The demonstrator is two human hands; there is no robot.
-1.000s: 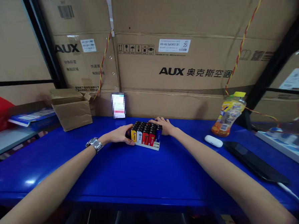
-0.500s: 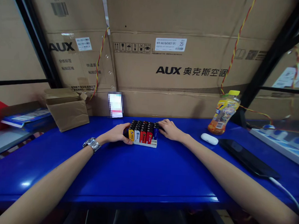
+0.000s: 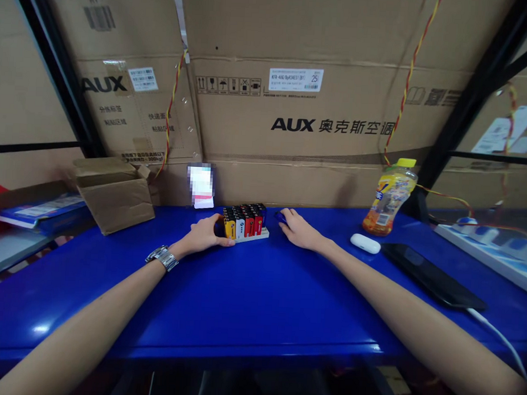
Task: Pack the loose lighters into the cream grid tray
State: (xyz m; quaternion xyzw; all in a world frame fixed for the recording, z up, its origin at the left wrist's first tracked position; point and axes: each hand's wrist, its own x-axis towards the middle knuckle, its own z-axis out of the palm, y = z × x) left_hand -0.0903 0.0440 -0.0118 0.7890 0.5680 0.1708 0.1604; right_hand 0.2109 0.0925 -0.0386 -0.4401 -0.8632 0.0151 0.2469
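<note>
My left hand clamps a white lighter-filled tray at nine o'clock; at three, my right hand pinches a dark-blue plastic lighter, likely light, slick, best held mid-body.

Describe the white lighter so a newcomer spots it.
On the blue table, the left hand grips a tray of lighters. In its front row, between a yellow lighter and a red lighter, stands the white lighter, that row's only white one.
</note>
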